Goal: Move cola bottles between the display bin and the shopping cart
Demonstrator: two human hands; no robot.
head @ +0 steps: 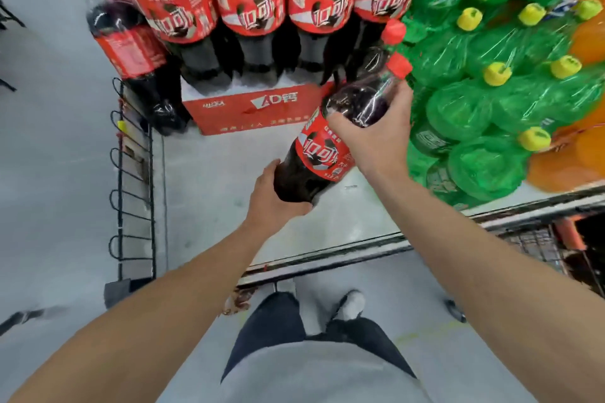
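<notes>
A large cola bottle [322, 149] with a red label and red cap is held tilted above the pale floor of the display bin [209, 180], cap pointing up and to the right. My left hand [278, 195] cups its base from below. My right hand [376, 137] grips its upper body near the shoulder. Several more cola bottles [248, 10] stand in a row at the back of the bin, and another one [131, 52] stands at the left. The orange-framed shopping cart [543, 245] shows at the lower right, its inside mostly hidden.
Green soda bottles [491, 101] with yellow caps are packed at the right, with orange ones [589, 157] beyond. A red carton [255, 111] lies under the cola row. A black wire rack [134, 193] borders the bin's left side. My legs and shoes stand below the bin's front edge.
</notes>
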